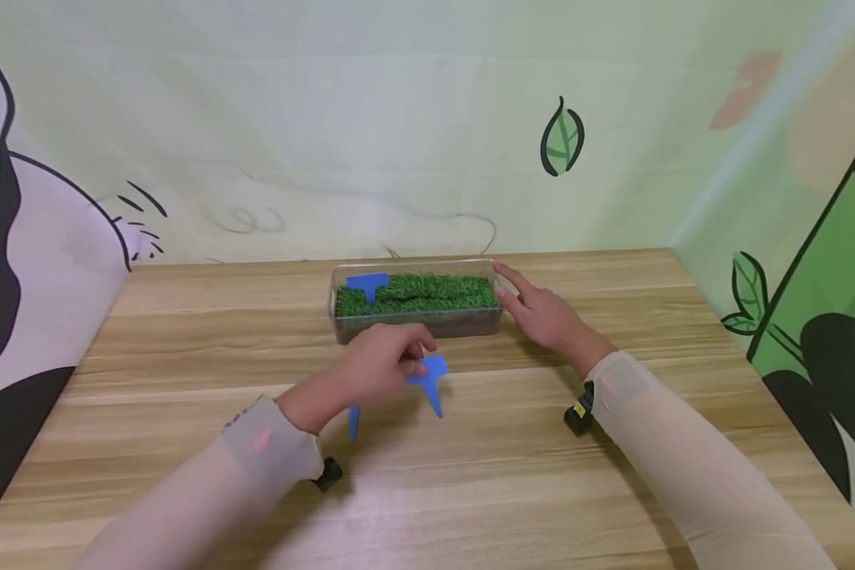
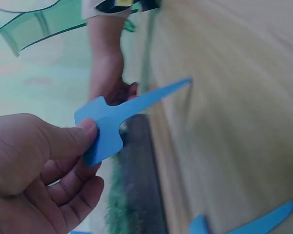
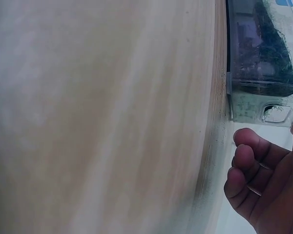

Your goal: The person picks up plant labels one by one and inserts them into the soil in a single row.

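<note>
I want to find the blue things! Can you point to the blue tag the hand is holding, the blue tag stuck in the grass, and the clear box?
held blue tag [image 2: 107, 127], left wrist view, on its flat head.
planted blue tag [image 1: 366, 283], head view, on its head above the grass.
clear box [image 1: 470, 324], head view, on its front wall.

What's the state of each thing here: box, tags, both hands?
Clear box: on the table, open-topped, filled with fake grass.
Tag in the grass: upright, stuck in at the box's left end.
Held tag: pinched by the left hand, off the table.
Third tag: lying flat on the table.
Right hand: fingers straight, at the box's right end.
</note>
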{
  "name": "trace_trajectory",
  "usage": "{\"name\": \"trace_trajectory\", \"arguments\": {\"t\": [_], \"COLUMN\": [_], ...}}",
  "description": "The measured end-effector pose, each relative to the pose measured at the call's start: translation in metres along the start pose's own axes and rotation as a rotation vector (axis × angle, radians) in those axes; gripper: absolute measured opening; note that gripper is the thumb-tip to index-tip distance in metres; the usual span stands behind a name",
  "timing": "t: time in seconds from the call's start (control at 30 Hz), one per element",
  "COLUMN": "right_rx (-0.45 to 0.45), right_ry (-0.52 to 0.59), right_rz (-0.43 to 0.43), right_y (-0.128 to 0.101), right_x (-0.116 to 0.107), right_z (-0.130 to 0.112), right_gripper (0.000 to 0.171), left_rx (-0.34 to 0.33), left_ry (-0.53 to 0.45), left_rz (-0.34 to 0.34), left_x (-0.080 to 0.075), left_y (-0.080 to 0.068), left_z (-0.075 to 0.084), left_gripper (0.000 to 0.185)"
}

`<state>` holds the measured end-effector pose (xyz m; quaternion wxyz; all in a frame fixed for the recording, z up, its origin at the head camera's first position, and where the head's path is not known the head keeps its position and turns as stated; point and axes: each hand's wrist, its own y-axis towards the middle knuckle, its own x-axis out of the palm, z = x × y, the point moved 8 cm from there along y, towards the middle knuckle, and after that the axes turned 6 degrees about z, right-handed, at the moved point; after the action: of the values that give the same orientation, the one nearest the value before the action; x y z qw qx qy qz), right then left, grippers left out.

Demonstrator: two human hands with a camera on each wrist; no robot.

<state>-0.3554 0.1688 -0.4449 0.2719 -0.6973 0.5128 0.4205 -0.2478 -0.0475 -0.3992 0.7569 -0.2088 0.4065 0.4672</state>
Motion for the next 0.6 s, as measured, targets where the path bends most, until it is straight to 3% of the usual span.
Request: {"name": "trace_trajectory", "arguments": {"t": [0.33, 0.6], "right_rx": [0.008, 0.015], "right_ry": [-0.001, 0.001], "right_rz": [0.003, 0.0], "right_y": [0.0, 0.002], "right_x": [0.0, -0.001], "right_z": [0.004, 0.004], "right_gripper": [0.056, 0.055], "left_rx": [0.035, 0.087], "left_ry": [-0.005, 0.004], "left_rz": [0.143, 0.234], "left_x": [-0.047, -0.068], "left_y": [0.003, 0.01], "left_z": [0.01, 0.018], "left_gripper": [0.013, 0.015]}}
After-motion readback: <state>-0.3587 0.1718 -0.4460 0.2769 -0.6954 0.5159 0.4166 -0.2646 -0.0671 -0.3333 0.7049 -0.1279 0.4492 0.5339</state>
